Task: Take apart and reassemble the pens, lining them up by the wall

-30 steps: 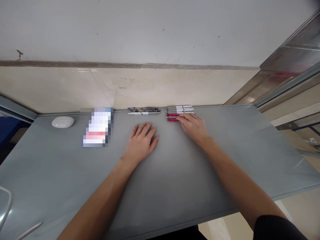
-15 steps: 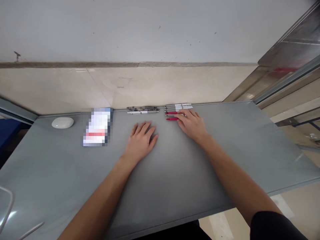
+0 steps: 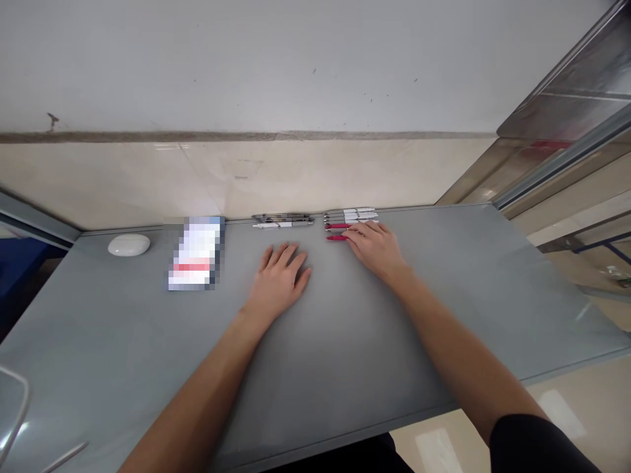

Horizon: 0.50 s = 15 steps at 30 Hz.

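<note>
The left hand point(image 3: 277, 279) lies spread on the tabletop point(image 3: 340, 368); the right hand point(image 3: 375, 249) touches 2 red pens point(image 3: 336, 238), whether clamped I cannot tell.

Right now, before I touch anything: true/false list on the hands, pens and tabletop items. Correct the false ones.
1. The bare left hand lies on the smooth grey table, fingers spread. True.
2. The bare right hand has its fingertips at the slim red pens. True.
3. The red pens lie nearer the cream wall than the slim white-and-grey pens beside them. False: the white-and-grey pens are nearer the wall.
4. The glossy white rounded object sits right of the pixelated rectangular object. False: it sits to the left.
5. All pens form one unbroken group. False: a gap separates the left group of slim dark and white pens from the rest.
</note>
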Available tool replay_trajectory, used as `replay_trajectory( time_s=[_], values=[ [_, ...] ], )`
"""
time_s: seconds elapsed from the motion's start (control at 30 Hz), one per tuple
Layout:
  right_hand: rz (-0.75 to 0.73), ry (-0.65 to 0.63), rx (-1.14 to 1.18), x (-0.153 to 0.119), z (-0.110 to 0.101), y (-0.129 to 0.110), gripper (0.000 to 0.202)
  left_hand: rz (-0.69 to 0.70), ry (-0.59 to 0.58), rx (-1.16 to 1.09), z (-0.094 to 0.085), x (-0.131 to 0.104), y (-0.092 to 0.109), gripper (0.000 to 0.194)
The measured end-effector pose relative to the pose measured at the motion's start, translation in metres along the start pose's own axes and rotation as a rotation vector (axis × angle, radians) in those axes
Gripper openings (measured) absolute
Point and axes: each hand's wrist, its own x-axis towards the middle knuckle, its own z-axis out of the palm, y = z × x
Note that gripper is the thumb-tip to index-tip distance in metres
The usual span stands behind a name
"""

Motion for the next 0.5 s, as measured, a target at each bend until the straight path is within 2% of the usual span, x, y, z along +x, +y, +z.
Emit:
replay_trajectory(
  time_s=[0.3,0.5],
  values=[
    [0.068,0.076,0.0,0.001,0.012,0.0,0.028,0.003,-0.005,0.014,-0.001,-0.001,0.0,0.038],
    [0.054,0.113,0.051,-0.003,0.014,-0.002,0.028,-0.002,-0.008,0.011,-0.002,0.0,0.001,0.038]
  ],
)
